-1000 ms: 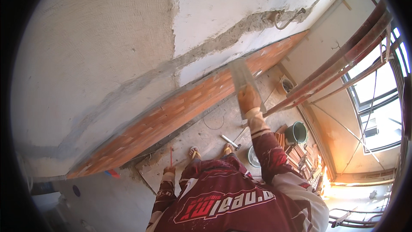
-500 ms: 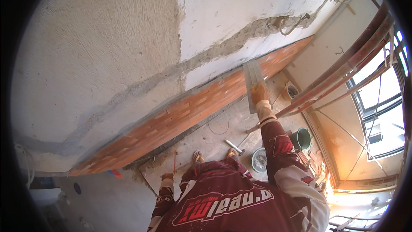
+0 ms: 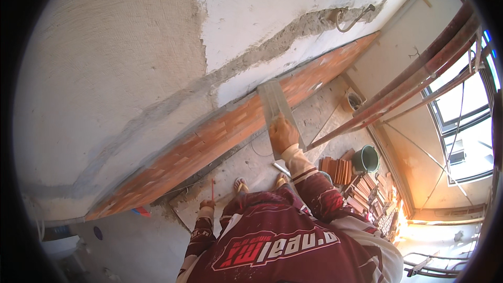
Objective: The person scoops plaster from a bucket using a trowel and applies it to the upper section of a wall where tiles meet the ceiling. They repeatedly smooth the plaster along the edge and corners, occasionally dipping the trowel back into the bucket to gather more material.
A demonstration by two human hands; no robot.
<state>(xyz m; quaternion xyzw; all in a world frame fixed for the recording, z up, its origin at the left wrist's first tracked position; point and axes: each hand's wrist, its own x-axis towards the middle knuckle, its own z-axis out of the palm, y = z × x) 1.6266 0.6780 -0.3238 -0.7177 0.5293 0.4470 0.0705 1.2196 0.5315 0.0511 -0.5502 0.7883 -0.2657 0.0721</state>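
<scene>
My right hand (image 3: 283, 134) is closed round a long rectangular plastering trowel (image 3: 273, 99), stretched out ahead of me. The trowel's far end overlaps the top edge of the orange brick strip (image 3: 209, 149) along the wall; whether it touches the wall I cannot tell. Above the bricks lies rough plaster (image 3: 120, 63), with a grey mortar band (image 3: 251, 55) and white patches. Low on the left, my left hand (image 3: 207, 205) is closed on a thin red stick (image 3: 212, 188) that points upward. The stick's lower end is hidden in the fingers.
Red poles (image 3: 408, 89) slant across the right side, near the window (image 3: 469, 120). Past my right arm stand a green bucket (image 3: 365, 158) and stacked reddish tiles (image 3: 335, 170), with loose tiles (image 3: 364, 191) beside them. A white-handled tool (image 3: 281, 169) lies near my feet.
My right hand and the trowel have moved left along the brick strip. The tile stack has come into view, and my arm now mostly covers the pale bucket. The left hand stays low, still gripping the stick.
</scene>
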